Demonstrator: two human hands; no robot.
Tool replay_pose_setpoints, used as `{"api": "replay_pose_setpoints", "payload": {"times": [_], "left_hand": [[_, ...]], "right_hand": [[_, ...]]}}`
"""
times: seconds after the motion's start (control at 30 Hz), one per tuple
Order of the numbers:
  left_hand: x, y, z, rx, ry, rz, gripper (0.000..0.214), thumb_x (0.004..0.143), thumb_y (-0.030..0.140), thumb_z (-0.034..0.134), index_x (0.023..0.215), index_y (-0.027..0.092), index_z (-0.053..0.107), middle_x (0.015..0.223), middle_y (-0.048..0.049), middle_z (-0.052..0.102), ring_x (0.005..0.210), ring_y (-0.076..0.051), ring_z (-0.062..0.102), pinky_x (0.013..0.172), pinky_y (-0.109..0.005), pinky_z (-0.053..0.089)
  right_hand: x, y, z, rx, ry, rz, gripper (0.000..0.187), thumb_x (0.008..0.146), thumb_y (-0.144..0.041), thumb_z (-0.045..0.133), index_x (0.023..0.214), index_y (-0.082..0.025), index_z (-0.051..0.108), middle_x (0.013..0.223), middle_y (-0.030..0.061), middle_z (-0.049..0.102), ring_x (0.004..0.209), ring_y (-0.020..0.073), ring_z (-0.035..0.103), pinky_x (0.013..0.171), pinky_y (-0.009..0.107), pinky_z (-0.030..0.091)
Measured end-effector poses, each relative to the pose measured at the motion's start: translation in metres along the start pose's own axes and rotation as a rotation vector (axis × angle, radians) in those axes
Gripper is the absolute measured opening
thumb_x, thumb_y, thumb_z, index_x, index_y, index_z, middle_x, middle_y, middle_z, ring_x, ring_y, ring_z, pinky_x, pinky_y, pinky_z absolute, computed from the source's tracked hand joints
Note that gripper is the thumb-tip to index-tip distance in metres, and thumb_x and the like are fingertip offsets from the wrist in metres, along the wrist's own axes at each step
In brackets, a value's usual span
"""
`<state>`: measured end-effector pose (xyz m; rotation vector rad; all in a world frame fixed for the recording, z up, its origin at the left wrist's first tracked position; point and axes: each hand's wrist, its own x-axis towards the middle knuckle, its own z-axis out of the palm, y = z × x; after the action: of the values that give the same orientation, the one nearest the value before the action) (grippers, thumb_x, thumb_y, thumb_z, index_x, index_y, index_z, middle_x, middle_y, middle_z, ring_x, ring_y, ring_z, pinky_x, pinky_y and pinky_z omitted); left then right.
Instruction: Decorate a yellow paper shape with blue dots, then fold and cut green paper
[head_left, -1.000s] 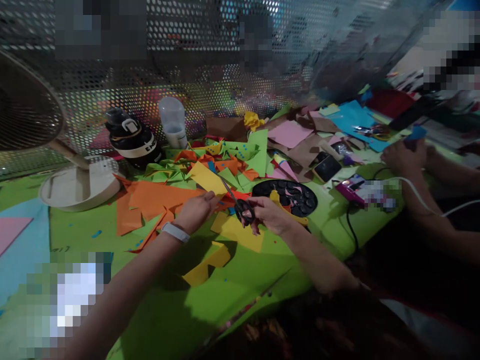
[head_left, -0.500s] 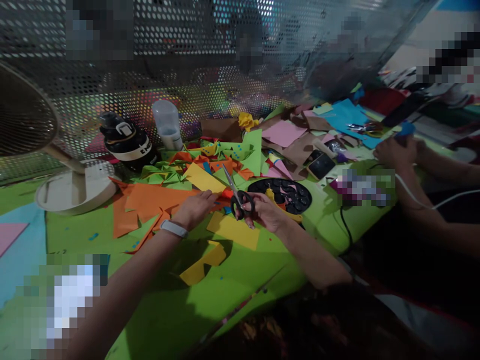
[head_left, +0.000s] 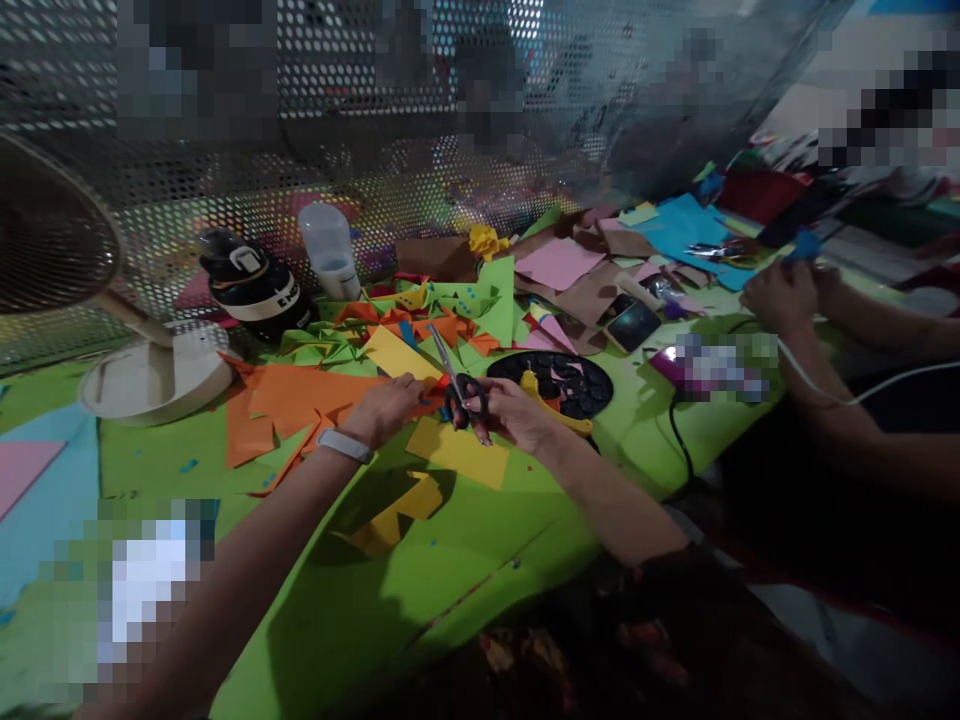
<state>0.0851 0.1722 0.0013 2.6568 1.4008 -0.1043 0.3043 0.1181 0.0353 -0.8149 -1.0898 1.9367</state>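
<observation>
My right hand (head_left: 514,415) is closed around the black handles of a pair of scissors (head_left: 468,398), whose metal blades point up and to the left. Close beside it, my left hand (head_left: 386,405), with a pale band at the wrist, has its fingers drawn together at a small orange-red paper piece (head_left: 441,384); its fingertips are partly hidden. Behind that hand lies a yellow paper sheet (head_left: 396,352). Under the scissors rests another yellow sheet (head_left: 461,452), and nearer to me a cut, folded yellow piece (head_left: 397,512) stands on the green table.
Orange paper (head_left: 300,400) and green scraps lie to the left. A fan base (head_left: 157,385), black bottle (head_left: 255,285) and clear container (head_left: 328,250) stand behind. A black round tray (head_left: 585,385) and yellow-handled tool (head_left: 562,415) sit right. Another person's hands (head_left: 784,295) work at far right.
The view has shifted slightly, so most things sit a little further left. Both hands keep nearly the same pose, with the scissors still in my right hand.
</observation>
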Motion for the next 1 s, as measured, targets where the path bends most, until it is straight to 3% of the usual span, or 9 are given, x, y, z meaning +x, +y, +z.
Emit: {"api": "replay_pose_setpoints", "payload": {"times": [0.17,0.3,0.57,0.77,0.9,1.0], "left_hand": [[-0.009,0.004,-0.003,-0.022,0.046,0.017,0.019,0.094,0.026,0.045,0.104,0.020,0.060,0.105,-0.0101,0.062,0.094,-0.022,0.063,0.076,-0.032,0.048],[-0.017,0.006,-0.004,-0.043,0.087,0.026,0.024,0.095,0.028,0.043,0.112,0.021,0.059,0.108,-0.0090,0.061,0.096,-0.020,0.062,0.078,-0.030,0.048],[-0.024,0.011,-0.003,-0.054,0.145,-0.018,0.018,0.093,0.026,0.046,0.099,0.020,0.062,0.111,-0.0101,0.062,0.098,-0.022,0.062,0.078,-0.031,0.048],[-0.025,0.014,0.004,-0.071,0.179,-0.052,0.021,0.094,0.027,0.044,0.104,0.019,0.061,0.103,-0.0092,0.064,0.095,-0.022,0.062,0.077,-0.031,0.047],[-0.025,0.012,0.003,-0.097,0.177,-0.047,0.021,0.094,0.029,0.046,0.103,0.020,0.062,0.101,-0.0075,0.064,0.090,-0.020,0.063,0.073,-0.029,0.047],[-0.025,0.011,0.002,-0.103,0.187,-0.049,0.021,0.094,0.028,0.045,0.101,0.020,0.063,0.101,-0.0076,0.063,0.093,-0.020,0.063,0.075,-0.029,0.047]], "right_hand": [[0.002,0.001,0.000,-0.045,0.057,-0.024,0.033,0.062,-0.029,0.079,0.078,-0.015,0.055,0.073,0.0023,0.072,0.040,0.0060,0.056,0.040,0.017,0.047],[0.003,0.000,-0.001,-0.168,0.019,0.031,0.028,0.064,-0.027,0.075,0.083,-0.014,0.058,0.075,0.0028,0.073,0.040,0.0069,0.059,0.038,0.016,0.045],[-0.019,0.015,-0.010,-0.156,0.009,0.302,0.018,0.071,-0.025,0.069,0.082,-0.013,0.061,0.073,0.0046,0.074,0.044,0.0079,0.062,0.042,0.015,0.049],[-0.026,0.035,-0.010,-0.097,0.223,0.348,0.013,0.082,-0.026,0.064,0.087,-0.015,0.060,0.058,-0.0031,0.064,0.040,0.0048,0.052,0.035,0.012,0.038],[-0.024,0.036,-0.009,-0.147,0.176,0.355,0.025,0.079,-0.022,0.063,0.103,-0.017,0.059,0.059,-0.0062,0.063,0.036,0.0035,0.045,0.033,0.012,0.031],[-0.022,0.036,-0.010,-0.230,0.094,0.427,0.028,0.077,-0.027,0.068,0.101,-0.016,0.058,0.058,-0.0061,0.063,0.031,0.0015,0.036,0.030,0.012,0.024]]}}
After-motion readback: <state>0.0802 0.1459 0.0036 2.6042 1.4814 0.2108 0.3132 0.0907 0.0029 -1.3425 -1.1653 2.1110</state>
